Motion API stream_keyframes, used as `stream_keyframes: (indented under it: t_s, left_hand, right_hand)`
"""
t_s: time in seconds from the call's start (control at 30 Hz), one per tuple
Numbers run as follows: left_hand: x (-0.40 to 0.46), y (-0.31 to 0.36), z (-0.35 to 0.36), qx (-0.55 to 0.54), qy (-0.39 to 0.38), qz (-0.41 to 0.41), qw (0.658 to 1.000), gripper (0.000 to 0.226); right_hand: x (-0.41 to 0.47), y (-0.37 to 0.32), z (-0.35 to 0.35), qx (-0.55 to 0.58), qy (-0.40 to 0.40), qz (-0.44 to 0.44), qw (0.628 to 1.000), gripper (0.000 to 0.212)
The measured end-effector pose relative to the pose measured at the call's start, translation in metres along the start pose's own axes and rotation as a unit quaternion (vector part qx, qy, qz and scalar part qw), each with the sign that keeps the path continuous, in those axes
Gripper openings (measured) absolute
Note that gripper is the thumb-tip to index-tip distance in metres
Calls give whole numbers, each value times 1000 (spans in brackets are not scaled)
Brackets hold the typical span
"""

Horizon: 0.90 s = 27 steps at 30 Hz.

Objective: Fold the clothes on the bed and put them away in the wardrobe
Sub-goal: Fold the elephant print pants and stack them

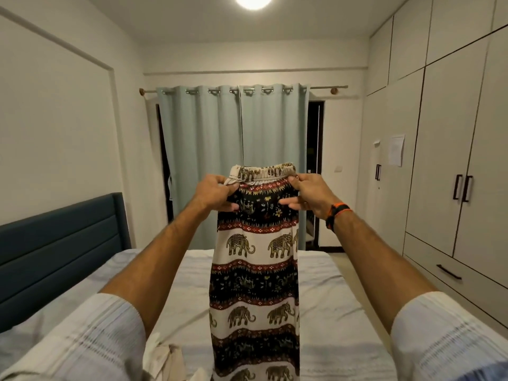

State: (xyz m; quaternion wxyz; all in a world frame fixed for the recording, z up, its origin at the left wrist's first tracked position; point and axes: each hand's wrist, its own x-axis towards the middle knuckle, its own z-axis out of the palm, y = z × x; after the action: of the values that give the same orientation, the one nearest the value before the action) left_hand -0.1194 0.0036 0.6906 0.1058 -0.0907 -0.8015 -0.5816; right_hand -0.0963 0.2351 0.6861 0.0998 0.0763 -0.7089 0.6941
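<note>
The elephant-print trousers [255,270] hang upright above the bed [330,312], held up by the elastic waistband. The left hand [217,192] pinches the waistband's left side and the right hand [308,192] pinches its right side, both arms stretched forward. A pale garment [162,356] lies on the bed below; the wardrobe [450,166] stands closed to the right

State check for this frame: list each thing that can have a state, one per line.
Elephant-print trousers: unfolded, held up by the waistband, hanging over the bed.
Left hand: grips the waistband.
Right hand: grips the waistband.
Wardrobe: doors closed.
Curtains: drawn shut.
Ceiling light: on.
</note>
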Motion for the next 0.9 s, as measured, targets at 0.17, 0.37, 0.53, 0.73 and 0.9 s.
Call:
stream_keyframes:
  t_s: [0.17,0.37,0.53,0.73,0.9]
  left_hand:
    - [-16,-32,23,38,-15,-39,998,24]
    - [-54,-129,57,56,-58,-157,984,14]
    - [-92,-209,83,52,-99,-244,963,24]
    - [-122,-285,103,72,-138,-317,935,27]
    - [-131,-336,118,83,-176,-365,910,31]
  right_hand:
    - [-14,34,-10,-8,-21,65,998,33]
    - [-48,129,-18,-37,-51,179,982,28]
    - [-77,211,-15,-44,-63,261,962,28]
    - [-103,291,-12,-59,-70,333,938,37]
    - [-114,340,-9,-70,-67,400,912,27]
